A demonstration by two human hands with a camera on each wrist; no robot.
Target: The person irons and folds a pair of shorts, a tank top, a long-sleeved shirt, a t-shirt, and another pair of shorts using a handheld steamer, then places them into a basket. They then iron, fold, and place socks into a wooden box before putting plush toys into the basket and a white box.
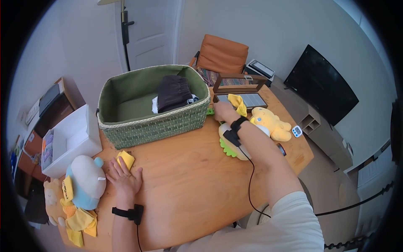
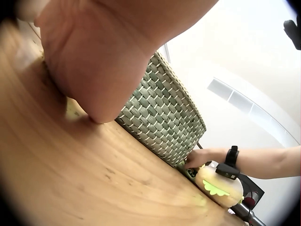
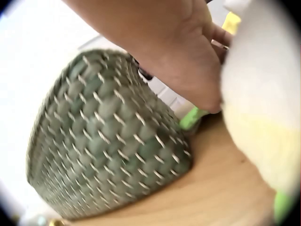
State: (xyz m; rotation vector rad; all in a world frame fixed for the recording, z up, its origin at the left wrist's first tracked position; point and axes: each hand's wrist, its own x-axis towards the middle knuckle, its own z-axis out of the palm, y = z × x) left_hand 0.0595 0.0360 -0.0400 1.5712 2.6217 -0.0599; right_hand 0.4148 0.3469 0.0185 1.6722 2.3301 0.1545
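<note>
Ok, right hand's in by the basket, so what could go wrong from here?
The right hand is close beside the round plush, so pulling back could drag or roll it. The forearm passes close to the yellow plush; a nudge might push that into the timer, which sits right at the table's edge. The wrist cable trails loosely across the table and could snag as the arm moves.

Yellow cloth [image 1: 126,159] on wooden table [image 1: 189,168], green item [image 1: 210,111] beside woven basket [image 1: 155,132]
</note>
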